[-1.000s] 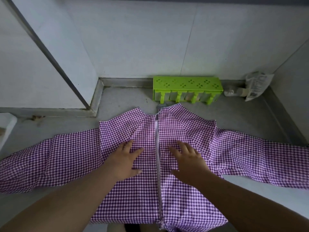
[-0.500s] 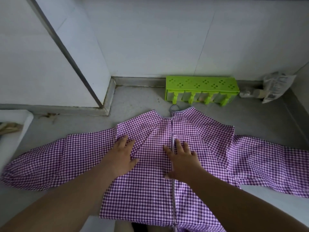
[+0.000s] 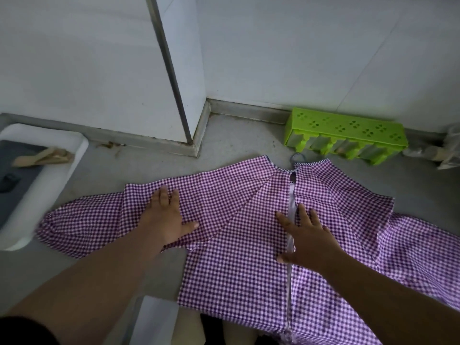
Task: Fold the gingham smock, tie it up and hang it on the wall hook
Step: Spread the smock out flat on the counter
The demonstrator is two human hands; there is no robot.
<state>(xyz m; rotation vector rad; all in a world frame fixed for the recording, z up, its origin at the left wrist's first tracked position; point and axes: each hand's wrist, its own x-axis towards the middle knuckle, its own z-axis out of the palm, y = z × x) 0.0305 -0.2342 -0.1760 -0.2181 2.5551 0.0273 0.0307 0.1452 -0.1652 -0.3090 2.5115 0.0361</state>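
The purple-and-white gingham smock lies spread flat on the grey counter, its neck toward the wall and both sleeves stretched out sideways. A pale band runs down its middle. My left hand lies flat with fingers spread on the smock's left shoulder, where the left sleeve starts. My right hand lies flat across the central band, fingers apart. Neither hand holds cloth. No wall hook is in view.
A bright green perforated rack stands against the back wall behind the smock's neck. A clear plastic bag sits at the far right. A white tray holding a beige item is at the left. A wall corner with a dark strip juts forward.
My left hand has slid outward to the left, from the smock's chest to its left shoulder. My right hand stays on the central band. The view has swung left, so everything sits further right.
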